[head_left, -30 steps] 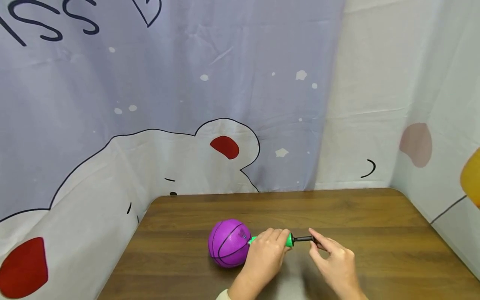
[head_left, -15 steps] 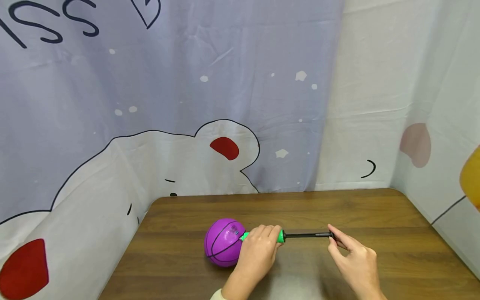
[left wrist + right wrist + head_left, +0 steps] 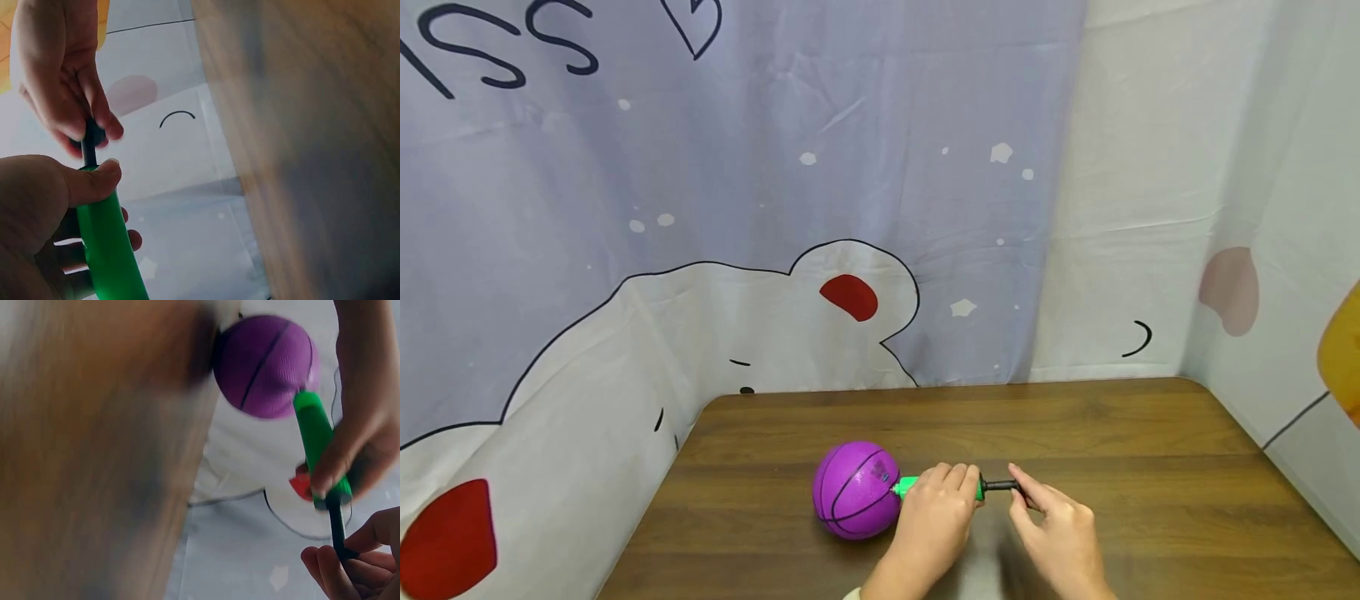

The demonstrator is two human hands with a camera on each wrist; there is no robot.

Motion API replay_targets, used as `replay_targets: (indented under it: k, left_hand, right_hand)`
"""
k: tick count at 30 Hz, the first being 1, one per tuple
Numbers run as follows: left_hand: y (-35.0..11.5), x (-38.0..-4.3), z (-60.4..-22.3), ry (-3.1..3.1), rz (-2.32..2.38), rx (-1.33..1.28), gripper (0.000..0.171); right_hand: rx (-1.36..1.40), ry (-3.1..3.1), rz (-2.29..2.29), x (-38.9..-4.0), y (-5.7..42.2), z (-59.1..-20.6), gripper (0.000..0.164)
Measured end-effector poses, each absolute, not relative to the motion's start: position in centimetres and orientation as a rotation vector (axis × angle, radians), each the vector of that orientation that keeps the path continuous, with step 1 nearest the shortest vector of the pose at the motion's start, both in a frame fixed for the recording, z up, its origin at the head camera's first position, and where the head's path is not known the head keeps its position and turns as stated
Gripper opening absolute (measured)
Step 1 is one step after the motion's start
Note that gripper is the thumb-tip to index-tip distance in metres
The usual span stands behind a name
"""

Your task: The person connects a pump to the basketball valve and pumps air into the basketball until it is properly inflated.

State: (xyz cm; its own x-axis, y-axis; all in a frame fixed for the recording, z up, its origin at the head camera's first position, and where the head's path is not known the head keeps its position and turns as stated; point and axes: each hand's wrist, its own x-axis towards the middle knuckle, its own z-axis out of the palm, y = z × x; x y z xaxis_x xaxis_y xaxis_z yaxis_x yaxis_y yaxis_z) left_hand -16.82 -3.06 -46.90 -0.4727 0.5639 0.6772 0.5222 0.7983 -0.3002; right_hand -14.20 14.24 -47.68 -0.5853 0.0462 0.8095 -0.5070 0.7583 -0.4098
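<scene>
A purple ball with black seam lines (image 3: 855, 490) sits on the wooden table, left of both hands. The nozzle end of a green hand pump (image 3: 314, 434) meets the ball's right side. My left hand (image 3: 934, 521) grips the pump's green barrel (image 3: 111, 250), fingers wrapped round it and thumb along it near the rod end. With thumb and fingertips, my right hand (image 3: 1058, 533) pinches the end of the black pump rod (image 3: 1000, 485). Only a short length of rod shows between the barrel and those fingertips. The pump lies roughly level, pointing left at the ball.
The brown wooden table (image 3: 1150, 433) extends behind and to the right of the hands. A printed cloth (image 3: 760, 192) with bear drawings hangs along the back and both sides of the table.
My right hand drew the rod out to the right, then pushed it back left into the barrel. The ball, pump and left hand shifted slightly left, then back right.
</scene>
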Motion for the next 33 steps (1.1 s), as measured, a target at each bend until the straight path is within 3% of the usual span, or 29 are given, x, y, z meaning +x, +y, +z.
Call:
replay_targets:
  k: [9, 22, 33]
  left_hand:
    - [-3.8, -17.0, -47.0, -2.201, -0.075, -0.828, 0.041]
    - [-5.7, -17.4, -46.2, -2.251, -0.112, -0.780, 0.041]
    - [-4.9, -17.1, -46.3, -2.234, 0.008, -0.764, 0.043]
  right_hand:
    - [0.387, -2.065, 0.895, -14.2, 14.6, -47.4, 0.042]
    - [0.119, -2.136, 0.937, -13.7, 18.4, -45.4, 0.038]
    - [0.199, -2.060, 0.863, -13.9, 17.3, -46.3, 0.039]
